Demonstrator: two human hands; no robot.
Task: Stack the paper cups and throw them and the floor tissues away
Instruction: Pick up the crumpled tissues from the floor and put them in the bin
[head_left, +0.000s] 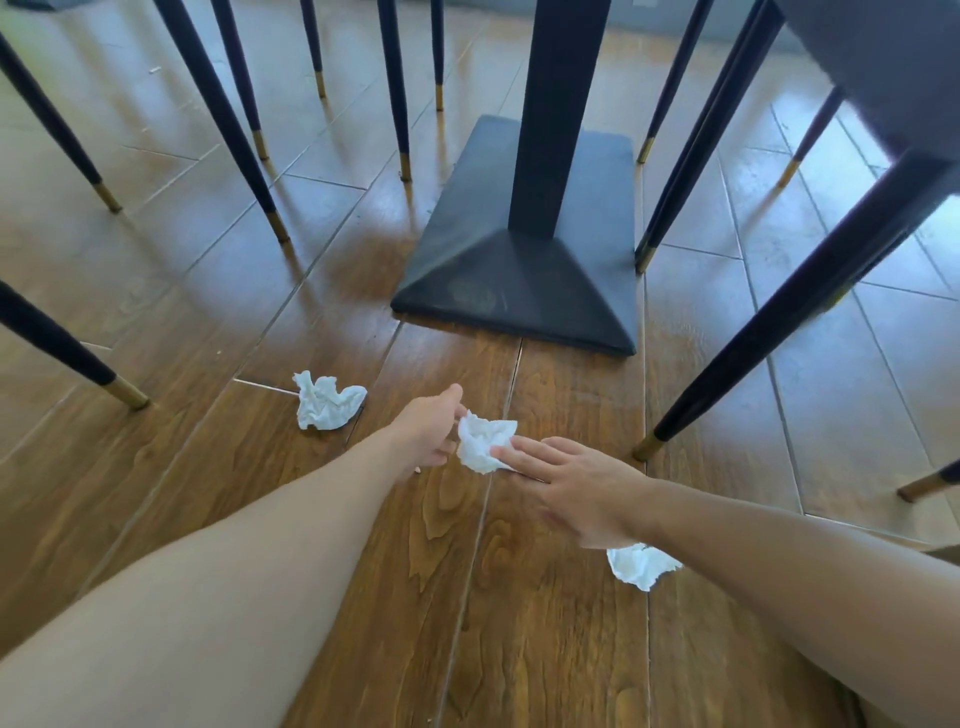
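Observation:
Three crumpled white tissues lie on the wooden floor. The middle tissue (480, 439) sits between my hands: my left hand (428, 431) touches its left edge with fingers curled around it, and my right hand (576, 483) rests its extended fingertips on its right side. A second tissue (324, 402) lies apart to the left. A third tissue (641, 566) shows partly under my right wrist. No paper cups are in view.
A black pedestal table base (519, 280) stands just beyond the tissues. Dark chair legs with gold tips (737, 384) slant down on the right and several more on the left (78, 358) and at the back.

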